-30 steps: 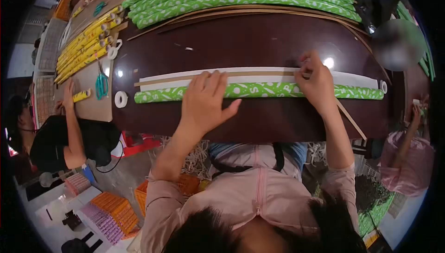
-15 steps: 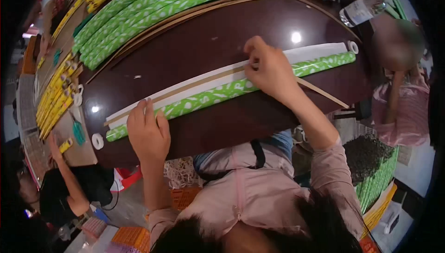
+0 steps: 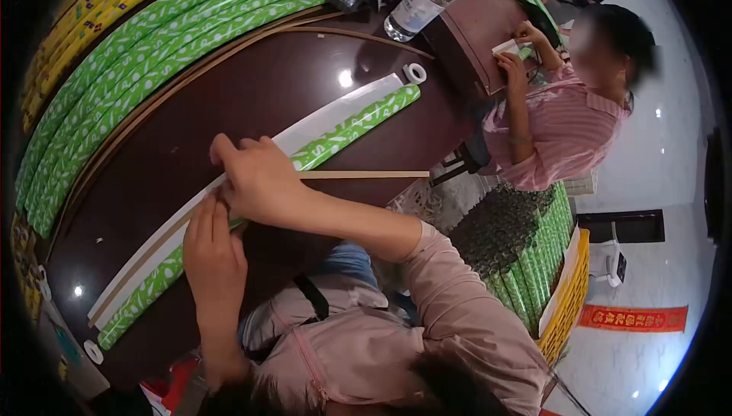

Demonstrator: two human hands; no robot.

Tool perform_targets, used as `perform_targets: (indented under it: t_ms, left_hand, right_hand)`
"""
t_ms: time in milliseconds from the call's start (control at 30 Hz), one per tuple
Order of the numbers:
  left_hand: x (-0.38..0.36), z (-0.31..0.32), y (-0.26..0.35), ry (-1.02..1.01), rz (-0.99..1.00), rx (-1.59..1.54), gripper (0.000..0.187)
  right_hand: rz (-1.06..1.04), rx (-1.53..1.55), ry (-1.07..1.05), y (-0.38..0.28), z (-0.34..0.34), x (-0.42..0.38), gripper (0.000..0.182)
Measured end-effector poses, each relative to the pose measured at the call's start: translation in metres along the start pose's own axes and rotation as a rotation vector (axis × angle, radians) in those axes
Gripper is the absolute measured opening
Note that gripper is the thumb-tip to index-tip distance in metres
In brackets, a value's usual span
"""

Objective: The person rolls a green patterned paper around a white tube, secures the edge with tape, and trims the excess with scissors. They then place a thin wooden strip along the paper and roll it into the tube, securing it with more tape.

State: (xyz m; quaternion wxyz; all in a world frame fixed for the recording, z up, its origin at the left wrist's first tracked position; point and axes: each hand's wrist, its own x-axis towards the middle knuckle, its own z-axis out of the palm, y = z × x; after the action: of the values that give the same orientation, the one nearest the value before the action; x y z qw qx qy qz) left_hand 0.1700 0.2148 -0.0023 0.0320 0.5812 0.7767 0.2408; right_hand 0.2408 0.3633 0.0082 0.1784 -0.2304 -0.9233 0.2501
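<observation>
A long roll of green wrapping paper with a white pattern lies across the dark table, its flap showing white along the far side. A narrow tan strip runs along the flap's left part, and its loose end sticks out to the right past my right wrist. My right hand is closed in a pinch over the strip; its fingertips are partly hidden. Close beside it, my left hand is around the roll, fingers together on the flap and thumb on the near side.
White rings lie by the roll's ends. Green rolls and yellow rolls are stacked at the back, with a plastic bottle at the upper right. A person in pink stripes sits at another table. More green rolls stand at right.
The view has swung to the right, bringing the co-worker fully into sight. My hands have come together on the roll, where they were well apart along it before.
</observation>
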Motion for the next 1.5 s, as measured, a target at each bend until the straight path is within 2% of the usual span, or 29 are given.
perform_targets:
  t_ms: [33, 200, 367, 400, 500, 567, 600, 667, 733, 800, 900, 967, 1000, 1067, 1100, 1167, 1267, 1433, 1500]
  left_hand:
    - [-0.001, -0.004, 0.0, -0.044, -0.008, 0.024, 0.042]
    - [-0.015, -0.012, -0.005, -0.054, 0.009, -0.025, 0.045]
    - [-0.023, -0.013, -0.006, -0.036, -0.007, -0.026, 0.046]
    - [-0.024, -0.012, -0.006, -0.047, -0.014, -0.013, 0.047]
    - [-0.023, -0.013, -0.007, -0.056, -0.04, 0.035, 0.047]
    - [-0.024, -0.013, -0.005, -0.035, -0.015, 0.021, 0.047]
    - [-0.025, -0.012, -0.006, -0.033, -0.02, 0.015, 0.046]
    - [-0.023, -0.013, -0.004, -0.032, -0.03, 0.016, 0.045]
    - [-0.023, -0.013, -0.005, -0.024, -0.033, 0.01, 0.044]
    - [-0.022, -0.011, -0.005, -0.011, -0.026, -0.004, 0.042]
    - [-0.022, -0.013, -0.003, -0.005, -0.025, -0.008, 0.041]
    - [-0.022, -0.012, -0.002, -0.015, -0.031, -0.016, 0.041]
    - [-0.021, -0.012, -0.002, -0.03, -0.047, -0.013, 0.041]
    - [-0.02, -0.013, -0.003, -0.039, -0.021, -0.047, 0.043]
    - [-0.019, -0.015, -0.002, -0.047, -0.03, -0.027, 0.043]
    - [-0.021, -0.014, -0.003, -0.077, -0.046, -0.003, 0.043]
    - [-0.02, -0.015, -0.001, -0.087, -0.046, -0.009, 0.044]
    - [-0.018, -0.018, -0.003, -0.126, -0.029, 0.007, 0.041]
    - [-0.018, -0.018, -0.003, -0.148, -0.029, 0.018, 0.04]
  right_hand:
    - [-0.012, -0.023, 0.012, -0.001, 0.003, -0.001, 0.035]
    - [-0.027, 0.0, -0.005, -0.01, 0.013, -0.008, 0.041]
    - [-0.067, 0.019, 0.064, -0.014, 0.017, -0.013, 0.046]
    - [-0.074, 0.04, 0.055, -0.017, 0.015, -0.012, 0.046]
    - [-0.133, -0.146, 0.076, -0.019, 0.002, -0.012, 0.046]
    - [-0.118, -0.145, -0.033, -0.017, -0.018, -0.01, 0.044]
    - [-0.117, -0.1, -0.012, -0.011, -0.027, -0.011, 0.039]
    - [-0.072, 0.081, -0.146, 0.01, -0.056, -0.006, 0.03]
    - [0.054, 0.256, -0.389, 0.032, -0.096, -0.001, 0.024]
    - [0.023, 0.391, -0.417, 0.07, -0.123, -0.003, 0.025]
    - [0.375, 0.417, -0.521, 0.093, -0.177, -0.005, 0.014]
    - [0.306, 0.44, -0.479, 0.128, -0.194, -0.012, 0.019]
    - [0.362, 0.493, -0.423, 0.142, -0.199, -0.015, 0.013]
    - [0.35, 0.411, -0.444, 0.161, -0.209, -0.011, 0.012]
    - [0.329, 0.339, -0.479, 0.167, -0.215, -0.012, 0.012]
    - [0.413, 0.298, -0.46, 0.167, -0.216, -0.009, 0.009]
    - [0.476, 0.248, -0.431, 0.194, -0.213, -0.007, 0.015]
    - [0.521, 0.31, -0.325, 0.205, -0.199, -0.008, 0.019]
    - [0.499, 0.067, -0.337, 0.19, -0.197, -0.004, 0.021]
